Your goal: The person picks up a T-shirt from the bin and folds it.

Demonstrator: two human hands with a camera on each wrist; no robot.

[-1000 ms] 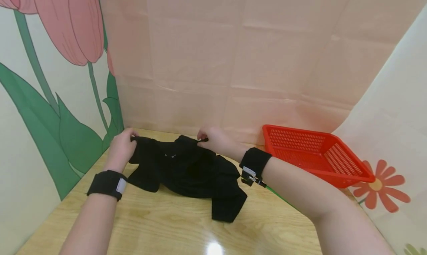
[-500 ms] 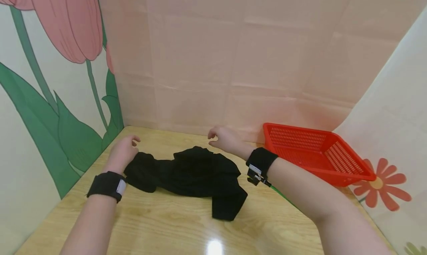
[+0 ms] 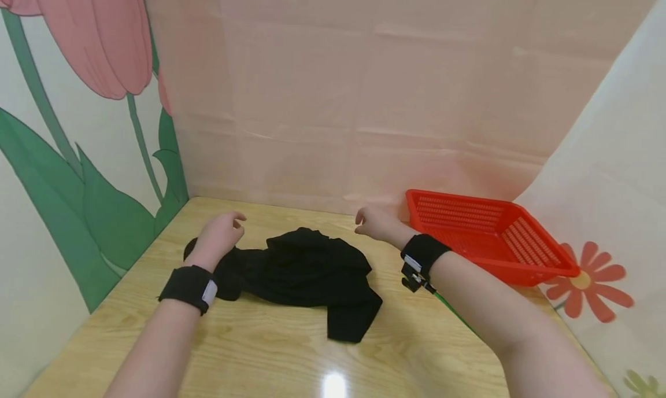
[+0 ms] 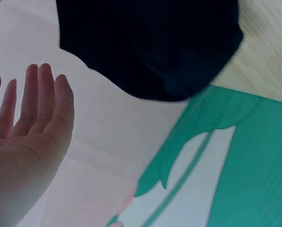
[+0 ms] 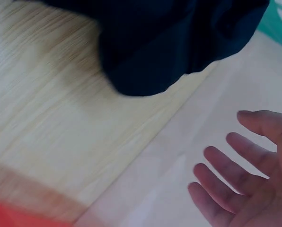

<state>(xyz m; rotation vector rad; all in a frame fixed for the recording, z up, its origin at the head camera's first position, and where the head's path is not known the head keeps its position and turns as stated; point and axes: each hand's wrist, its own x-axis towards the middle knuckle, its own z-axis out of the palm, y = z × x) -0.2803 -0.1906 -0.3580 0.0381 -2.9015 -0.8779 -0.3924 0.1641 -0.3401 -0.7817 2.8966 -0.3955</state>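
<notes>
A black shirt (image 3: 307,271) lies crumpled on the wooden table, with a sleeve-like flap sticking out toward the near side. Above its left end is my left hand (image 3: 221,236), covering part of the cloth in the head view. The left wrist view shows that hand (image 4: 41,127) with its fingers extended and nothing in them, beside the dark cloth (image 4: 150,47). Beyond the shirt's back right edge hovers my right hand (image 3: 380,223), its fingers loosely bent. In the right wrist view this hand (image 5: 245,179) is spread and holds nothing, apart from the cloth (image 5: 150,47).
To the right, against the back, stands a red plastic basket (image 3: 458,210) with slotted walls. A pink sheet (image 3: 291,97) hangs behind the table (image 3: 250,352). Flower-printed sheets flank both sides. A green cable (image 3: 452,309) runs along my right forearm.
Both hands have let go of the shirt's back edge, and the raised cloth has dropped onto the table. Since then both hands have shifted to the right.
</notes>
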